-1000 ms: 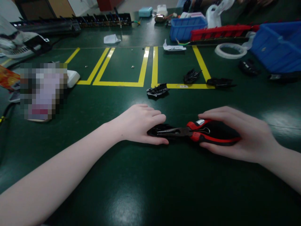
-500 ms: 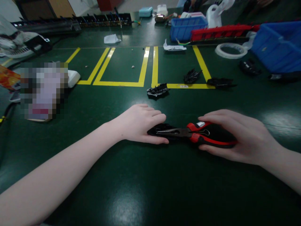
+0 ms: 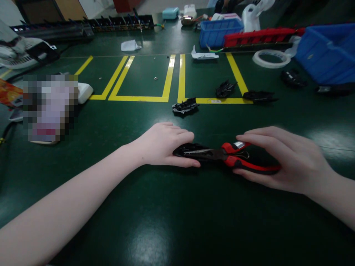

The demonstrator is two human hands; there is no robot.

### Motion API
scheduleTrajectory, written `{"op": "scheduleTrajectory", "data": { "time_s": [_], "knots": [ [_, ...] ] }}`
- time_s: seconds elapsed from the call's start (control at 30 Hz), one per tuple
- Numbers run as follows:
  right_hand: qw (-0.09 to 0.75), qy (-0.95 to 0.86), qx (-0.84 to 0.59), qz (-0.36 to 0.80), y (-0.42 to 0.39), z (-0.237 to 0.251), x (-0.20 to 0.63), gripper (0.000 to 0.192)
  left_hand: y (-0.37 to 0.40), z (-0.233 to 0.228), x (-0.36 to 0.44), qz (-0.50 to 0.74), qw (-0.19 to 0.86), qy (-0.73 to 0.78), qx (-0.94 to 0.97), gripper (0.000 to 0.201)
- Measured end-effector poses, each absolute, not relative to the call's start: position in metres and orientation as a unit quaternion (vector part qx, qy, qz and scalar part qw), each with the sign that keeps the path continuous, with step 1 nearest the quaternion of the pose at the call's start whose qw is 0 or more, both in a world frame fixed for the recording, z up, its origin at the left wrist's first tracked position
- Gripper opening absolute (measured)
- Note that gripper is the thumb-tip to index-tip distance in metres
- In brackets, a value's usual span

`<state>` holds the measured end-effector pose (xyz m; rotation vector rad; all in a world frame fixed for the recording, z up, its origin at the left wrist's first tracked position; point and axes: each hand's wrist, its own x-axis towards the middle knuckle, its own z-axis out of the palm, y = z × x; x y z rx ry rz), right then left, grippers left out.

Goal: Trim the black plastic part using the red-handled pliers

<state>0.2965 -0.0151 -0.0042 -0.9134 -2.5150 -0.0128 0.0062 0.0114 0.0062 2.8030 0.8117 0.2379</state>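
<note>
A green table [image 3: 155, 221] marked with yellow tape lines [image 3: 169, 75] carries two blue bins [image 3: 327, 51], a tape ring [image 3: 270, 58] and three loose black plastic parts [image 3: 185, 106] beyond the hands. Near the front edge, the left hand [image 3: 163, 145] lies flat, fingers closed down over one small black part [image 3: 186, 150], pinning it to the table. One pair of red-handled pliers [image 3: 227, 157] lies with its long axis running left to right, nose touching that part. The right hand [image 3: 283, 160] wraps loosely around the handles, which stand partly spread.
</note>
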Motion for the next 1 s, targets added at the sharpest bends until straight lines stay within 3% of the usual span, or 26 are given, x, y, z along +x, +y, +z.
{"op": "scheduleTrajectory", "data": {
  "time_s": [0.2, 1.0],
  "knots": [
    [0.270, -0.897, -0.350, 0.010, -0.0199, -0.0029, 0.2893, 0.052, 0.0116, 0.0069, 0.0064, 0.084, 0.106, 0.269, 0.954, 0.045],
    [0.274, -0.892, -0.359, 0.034, -0.0168, -0.0049, 0.2918, 0.042, 0.0118, 0.0054, 0.0067, 0.090, 0.102, 0.282, 0.950, 0.044]
  ]
}}
